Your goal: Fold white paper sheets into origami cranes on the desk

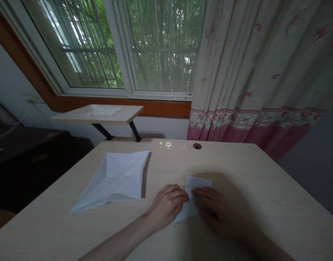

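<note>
Head view, left hand (pixel 167 204), right hand (pixel 217 212), paper (pixel 200 183) half-hidden

The main carrier is a desk (pixel 253 203) with a pale wood-grain top, and it has one round cable hole (pixel 197 146) near the far edge. On the left part of this desk lies a large sheet of white folded paper (pixel 112 179), opened flat with crease lines on it. To the right, near the front, lies a smaller piece of folded white paper (pixel 199 185). Behind the desk stands a small pale shelf-table (pixel 128 114) on dark legs, and a flat white sheet (pixel 103 111) lies on its top.
</note>
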`<state>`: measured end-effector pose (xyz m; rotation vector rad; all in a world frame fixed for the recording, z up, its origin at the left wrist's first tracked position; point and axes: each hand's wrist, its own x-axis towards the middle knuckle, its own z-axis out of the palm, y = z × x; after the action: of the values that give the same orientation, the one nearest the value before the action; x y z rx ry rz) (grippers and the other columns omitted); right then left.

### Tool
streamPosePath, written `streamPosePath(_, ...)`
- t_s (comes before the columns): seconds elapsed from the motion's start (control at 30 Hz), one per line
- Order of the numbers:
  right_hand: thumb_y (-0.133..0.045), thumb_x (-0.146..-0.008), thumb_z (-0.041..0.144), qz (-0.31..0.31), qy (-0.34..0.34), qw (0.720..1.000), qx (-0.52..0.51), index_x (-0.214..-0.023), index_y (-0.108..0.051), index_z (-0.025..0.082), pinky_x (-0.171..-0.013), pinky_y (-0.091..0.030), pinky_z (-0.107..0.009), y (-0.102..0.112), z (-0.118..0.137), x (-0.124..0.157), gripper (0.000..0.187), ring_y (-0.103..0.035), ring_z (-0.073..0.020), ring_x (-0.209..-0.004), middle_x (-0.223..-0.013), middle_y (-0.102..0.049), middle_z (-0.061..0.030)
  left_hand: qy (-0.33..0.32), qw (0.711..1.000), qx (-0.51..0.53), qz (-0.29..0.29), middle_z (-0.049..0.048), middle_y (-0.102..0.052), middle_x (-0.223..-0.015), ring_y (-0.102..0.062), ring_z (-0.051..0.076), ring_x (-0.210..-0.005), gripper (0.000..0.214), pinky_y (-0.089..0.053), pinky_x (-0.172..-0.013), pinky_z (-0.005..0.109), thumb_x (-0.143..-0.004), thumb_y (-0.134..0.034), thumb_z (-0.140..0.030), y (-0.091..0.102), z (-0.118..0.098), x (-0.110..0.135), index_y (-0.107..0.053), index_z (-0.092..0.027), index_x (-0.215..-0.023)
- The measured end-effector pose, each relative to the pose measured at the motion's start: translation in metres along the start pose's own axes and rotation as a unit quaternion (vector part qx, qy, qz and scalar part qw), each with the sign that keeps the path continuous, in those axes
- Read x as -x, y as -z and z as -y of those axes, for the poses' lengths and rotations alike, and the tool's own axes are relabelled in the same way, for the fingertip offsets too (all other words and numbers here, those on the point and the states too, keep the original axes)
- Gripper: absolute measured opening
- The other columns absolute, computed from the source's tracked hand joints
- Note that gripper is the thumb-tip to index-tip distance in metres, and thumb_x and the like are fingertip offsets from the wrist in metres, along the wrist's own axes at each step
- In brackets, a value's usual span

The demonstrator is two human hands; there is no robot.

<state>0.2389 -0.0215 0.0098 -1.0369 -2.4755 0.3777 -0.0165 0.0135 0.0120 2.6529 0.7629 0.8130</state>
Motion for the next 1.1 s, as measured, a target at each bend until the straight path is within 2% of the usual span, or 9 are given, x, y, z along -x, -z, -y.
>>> streamPosePath(0.1, -0.055, -0.090, 0.016, 0.011, -0.005, 1.000, 0.003, -0.117, -0.065, 0.021, -0.108, -0.043, -0.047, 0.0028, 0.0013, -0.0012, 0.029, -0.054, -0.0248, -0.129, -0.139, -0.060, -0.0107, 0.005, 1.000, 0.015, -0.011, 0.0035, -0.071, -0.114, -0.062, 0.022, -0.106, 0.027, -0.048, -0.095, 0.039, -0.087, -0.054, -0.009, 0.0016, -0.0030, 0.0004, -0.069, -0.021, -0.106)
streamPosePath(0.2, -0.056, -0.088, 0.016, 0.018, -0.002, 1.000, 0.010, -0.120, -0.064, 0.021, -0.109, -0.043, -0.046, 0.0053, 0.0032, -0.0015, 0.033, -0.053, -0.0249, -0.130, -0.140, -0.059, -0.0101, -0.022, 0.999, 0.039, -0.015, 0.0060, -0.070, -0.112, -0.062, 0.022, -0.106, 0.020, -0.049, -0.096, 0.037, -0.087, -0.058, -0.015, 0.0012, -0.0039, 0.0010, -0.068, -0.019, -0.104)
streamPosePath(0.3, -0.056, -0.087, 0.015, 0.025, -0.010, 0.999, 0.021, -0.121, -0.065, 0.021, -0.109, -0.043, -0.046, 0.0058, 0.0045, -0.0009, 0.035, -0.053, -0.0253, -0.130, -0.141, -0.059, -0.0100, -0.069, 0.996, 0.056, 0.011, 0.0079, -0.071, -0.110, -0.064, 0.023, -0.106, 0.022, -0.050, -0.098, 0.037, -0.087, -0.065, -0.024, -0.0013, -0.0022, 0.0017, -0.066, -0.017, -0.108)
streamPosePath(0.4, -0.057, -0.087, 0.015, 0.022, -0.015, 0.999, 0.033, -0.123, -0.065, 0.020, -0.109, -0.043, -0.045, 0.0030, 0.0038, 0.0000, 0.037, -0.054, -0.0250, -0.130, -0.141, -0.058, -0.0100, -0.080, 0.995, 0.048, 0.030, 0.0081, -0.071, -0.110, -0.065, 0.024, -0.105, 0.027, -0.050, -0.099, 0.038, -0.087, -0.070, -0.029, -0.0031, -0.0013, 0.0018, -0.064, -0.016, -0.109)
streamPosePath(0.5, -0.055, -0.090, 0.018, 0.019, -0.008, 0.998, 0.053, -0.130, -0.061, 0.020, -0.109, -0.043, -0.045, -0.0006, 0.0021, 0.0007, 0.041, -0.054, -0.0247, -0.130, -0.142, -0.058, -0.0099, -0.066, 0.997, 0.037, 0.033, 0.0074, -0.071, -0.110, -0.065, 0.023, -0.104, 0.020, -0.050, -0.098, 0.038, -0.087, -0.065, -0.021, -0.0023, -0.0027, 0.0011, -0.063, -0.017, -0.106)
streamPosePath(0.67, -0.051, -0.095, 0.022, 0.027, -0.006, 0.997, 0.072, -0.135, -0.058, 0.023, -0.108, -0.042, -0.045, -0.0003, 0.0015, 0.0013, 0.040, -0.054, -0.0239, -0.129, -0.140, -0.059, -0.0076, -0.059, 0.997, 0.025, 0.032, 0.0067, -0.070, -0.109, -0.064, 0.022, -0.104, 0.021, -0.050, -0.098, 0.037, -0.081, -0.057, -0.009, 0.0000, -0.0053, -0.0005, -0.062, -0.017, -0.100)
streamPosePath(0.93, -0.053, -0.087, 0.015, 0.029, -0.004, 0.997, 0.071, -0.133, -0.058, 0.025, -0.105, -0.043, -0.046, 0.0013, 0.0018, 0.0021, 0.048, -0.056, -0.0252, -0.125, -0.139, -0.061, -0.0065, -0.020, 0.999, 0.030, 0.022, 0.0075, -0.069, -0.110, -0.064, 0.022, -0.105, 0.027, -0.052, -0.095, 0.035, -0.073, -0.052, -0.005, -0.0031, -0.0033, 0.0015, -0.060, -0.018, -0.096)
streamPosePath(1.1, -0.052, -0.082, 0.010, -0.001, 0.002, 0.997, 0.074, -0.125, -0.064, 0.022, -0.102, -0.045, -0.045, -0.0032, 0.0041, 0.0019, 0.047, -0.059, -0.0253, -0.118, -0.132, -0.065, -0.0077, -0.017, 0.998, 0.046, 0.030, 0.0074, -0.069, -0.108, -0.064, 0.022, -0.105, 0.025, -0.052, -0.094, 0.034, -0.072, -0.051, -0.005, -0.0031, -0.0026, 0.0009, -0.058, -0.018, -0.091)
